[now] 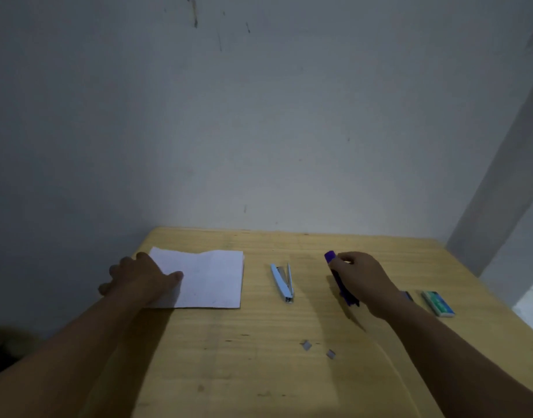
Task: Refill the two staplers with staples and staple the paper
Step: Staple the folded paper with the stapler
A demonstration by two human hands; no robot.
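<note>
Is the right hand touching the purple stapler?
Touching. The head view shows the right hand with fingers curled over the purple stapler, gripping it on the table.

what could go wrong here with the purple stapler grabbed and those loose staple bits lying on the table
1. The two small loose staple strips lie near the front of the wooden table; the right forearm could sweep them off.
2. The white stapler lies hinged open between the hands, so the purple stapler gripped by the right hand might knock it.
3. The left hand holds only the edge of the white paper, which could slide.
</note>
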